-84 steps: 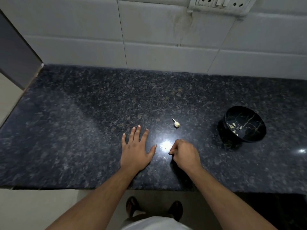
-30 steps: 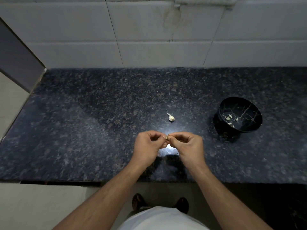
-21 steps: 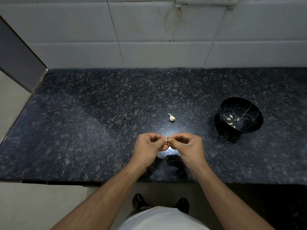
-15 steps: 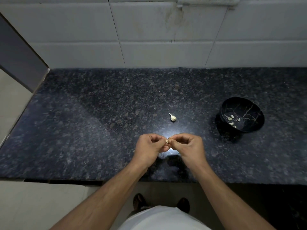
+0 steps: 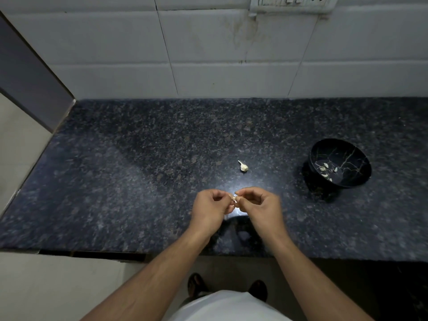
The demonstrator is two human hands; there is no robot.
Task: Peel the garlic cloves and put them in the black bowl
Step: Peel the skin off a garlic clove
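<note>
Both hands meet above the front of the dark granite counter. My left hand and my right hand pinch one small pale garlic clove between their fingertips; most of it is hidden by the fingers. A second garlic clove with a pointed tail lies on the counter just beyond the hands. The black bowl with thin gold veins stands at the right, holding several small peeled cloves.
A white tiled wall runs behind the counter, with a switch plate at the top. A dark panel borders the counter's left end. The counter's front edge is just below my wrists; my feet show beneath it.
2.8 s ago my left hand lay flat on the counter and my right was curled beside it. Both have since lifted and joined on the clove, with only small finger movement in the last second.
</note>
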